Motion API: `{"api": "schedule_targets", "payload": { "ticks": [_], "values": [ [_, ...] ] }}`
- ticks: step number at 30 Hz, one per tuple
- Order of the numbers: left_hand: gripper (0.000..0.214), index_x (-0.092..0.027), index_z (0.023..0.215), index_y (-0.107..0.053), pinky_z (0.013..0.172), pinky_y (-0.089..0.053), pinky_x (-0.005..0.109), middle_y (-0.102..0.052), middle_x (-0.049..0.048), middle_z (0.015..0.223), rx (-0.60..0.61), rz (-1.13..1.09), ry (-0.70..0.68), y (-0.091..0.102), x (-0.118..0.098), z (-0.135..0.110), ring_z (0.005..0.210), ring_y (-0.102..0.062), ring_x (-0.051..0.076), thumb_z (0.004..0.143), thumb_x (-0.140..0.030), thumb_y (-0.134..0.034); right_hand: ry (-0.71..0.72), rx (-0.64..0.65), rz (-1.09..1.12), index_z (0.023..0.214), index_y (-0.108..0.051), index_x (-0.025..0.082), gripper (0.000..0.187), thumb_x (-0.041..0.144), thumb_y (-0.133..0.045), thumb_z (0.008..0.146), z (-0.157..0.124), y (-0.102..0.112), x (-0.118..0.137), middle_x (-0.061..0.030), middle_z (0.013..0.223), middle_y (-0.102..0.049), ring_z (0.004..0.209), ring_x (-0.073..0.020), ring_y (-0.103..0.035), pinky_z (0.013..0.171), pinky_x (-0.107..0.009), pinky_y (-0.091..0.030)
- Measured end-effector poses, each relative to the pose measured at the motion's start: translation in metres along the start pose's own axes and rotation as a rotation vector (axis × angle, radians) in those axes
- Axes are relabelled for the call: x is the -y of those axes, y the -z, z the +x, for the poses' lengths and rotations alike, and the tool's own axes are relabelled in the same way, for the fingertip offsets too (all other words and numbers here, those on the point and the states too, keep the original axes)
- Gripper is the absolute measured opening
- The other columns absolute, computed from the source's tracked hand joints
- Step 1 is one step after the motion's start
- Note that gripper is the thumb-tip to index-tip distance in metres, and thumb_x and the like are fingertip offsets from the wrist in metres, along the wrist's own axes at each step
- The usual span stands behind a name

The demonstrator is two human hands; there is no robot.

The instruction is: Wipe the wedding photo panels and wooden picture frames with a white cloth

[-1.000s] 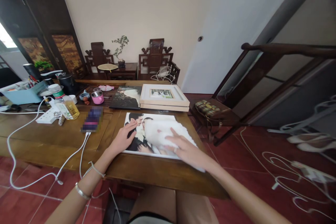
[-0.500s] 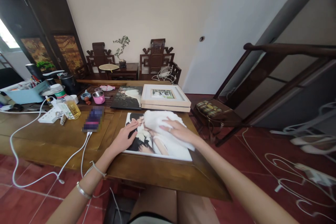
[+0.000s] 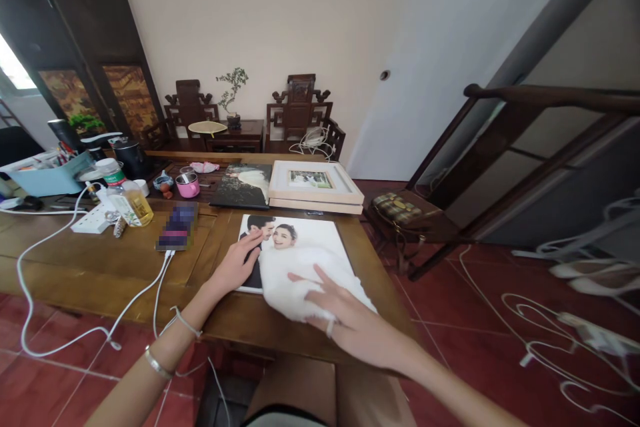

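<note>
A printed photo panel (image 3: 320, 233) of a couple lies flat near the front edge of the wooden table. My left hand (image 3: 240, 260) rests open on its left side, fingers stretched over the picture. Under my right hand (image 3: 340, 310) is a fluffy white cloth (image 3: 285, 277). The fingers are slightly spread and press into the cloth, which covers the panel's lower part and hangs past its near edge.
Behind the panel are a stack of light wooden frames (image 3: 316, 197) and a dark photo panel (image 3: 243, 185). A pink cup (image 3: 187, 185), a bottle (image 3: 131, 200), a power strip (image 3: 93, 221) and a phone (image 3: 176, 227) with white cables stand or lie leftward. A chair (image 3: 500, 140) holds a plaid bag (image 3: 400, 208).
My right hand has drawn the white cloth toward me, from the panel's upper right to its lower edge, uncovering a face in the picture. My left hand has stayed in place.
</note>
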State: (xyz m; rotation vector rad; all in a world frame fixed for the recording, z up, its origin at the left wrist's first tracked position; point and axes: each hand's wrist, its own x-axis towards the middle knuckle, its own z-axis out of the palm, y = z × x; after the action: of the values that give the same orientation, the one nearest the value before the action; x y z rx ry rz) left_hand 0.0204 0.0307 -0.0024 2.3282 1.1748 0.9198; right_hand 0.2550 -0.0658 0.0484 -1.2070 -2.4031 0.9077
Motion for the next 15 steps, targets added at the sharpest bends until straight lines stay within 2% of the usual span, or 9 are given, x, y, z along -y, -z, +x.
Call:
{"api": "schedule_targets", "payload": {
  "ticks": [2,4,7,9,11,15],
  "values": [
    [0.037,-0.019,0.123,-0.054,0.109,-0.031,0.04,-0.049,0.0057,0.133,0.004,-0.002,0.004,0.0,0.0,0.0,0.127,-0.041,0.019,0.09,-0.025,-0.038,0.024,0.054,0.021,0.111,-0.061,0.026,0.034,0.039,-0.04,0.088,-0.01,0.0,0.007,-0.0001,0.141,-0.039,0.135,-0.0266,-0.018,0.11,-0.05,-0.013],
    [0.038,-0.019,0.124,-0.054,0.11,-0.03,0.04,-0.049,0.0056,0.133,0.007,-0.001,-0.007,0.0,0.0,0.0,0.128,-0.04,0.019,0.089,-0.025,-0.039,-0.018,0.056,0.047,0.111,-0.062,0.025,0.035,0.041,-0.042,0.087,-0.01,0.002,0.004,-0.0015,0.139,-0.042,0.136,-0.0273,-0.017,0.11,-0.049,-0.016],
    [0.038,-0.019,0.124,-0.053,0.11,-0.029,0.04,-0.049,0.0054,0.134,0.012,0.013,-0.011,0.0,0.0,0.0,0.129,-0.039,0.019,0.089,-0.024,-0.04,-0.135,-0.023,0.076,0.112,-0.061,0.023,0.041,0.048,-0.043,0.086,0.006,0.009,-0.013,-0.0043,0.135,-0.047,0.135,-0.0306,-0.016,0.108,-0.05,-0.02],
    [0.038,-0.018,0.124,-0.053,0.11,-0.029,0.04,-0.049,0.0061,0.133,0.014,0.022,-0.007,0.0,0.0,0.0,0.128,-0.04,0.019,0.089,-0.024,-0.04,-0.169,-0.098,0.072,0.116,-0.059,0.021,0.046,0.05,-0.04,0.086,0.025,0.017,-0.028,-0.0056,0.135,-0.047,0.135,-0.0324,-0.016,0.108,-0.05,-0.019],
    [0.038,-0.019,0.124,-0.054,0.11,-0.029,0.04,-0.049,0.006,0.134,0.016,0.017,-0.01,0.0,-0.001,0.0,0.128,-0.04,0.019,0.089,-0.024,-0.04,-0.15,-0.156,0.057,0.115,-0.059,0.021,0.046,0.051,-0.038,0.087,0.047,0.027,-0.041,-0.0051,0.134,-0.048,0.134,-0.0327,-0.021,0.108,-0.05,-0.016],
    [0.038,-0.02,0.125,-0.053,0.11,-0.029,0.04,-0.049,0.0053,0.134,0.023,-0.005,-0.01,0.001,-0.001,0.0,0.128,-0.04,0.019,0.089,-0.024,-0.04,-0.03,-0.258,0.01,0.11,-0.06,0.022,0.041,0.044,-0.032,0.09,0.087,0.04,-0.051,-0.0044,0.127,-0.056,0.123,-0.0277,-0.042,0.109,-0.049,-0.008]
  ]
}}
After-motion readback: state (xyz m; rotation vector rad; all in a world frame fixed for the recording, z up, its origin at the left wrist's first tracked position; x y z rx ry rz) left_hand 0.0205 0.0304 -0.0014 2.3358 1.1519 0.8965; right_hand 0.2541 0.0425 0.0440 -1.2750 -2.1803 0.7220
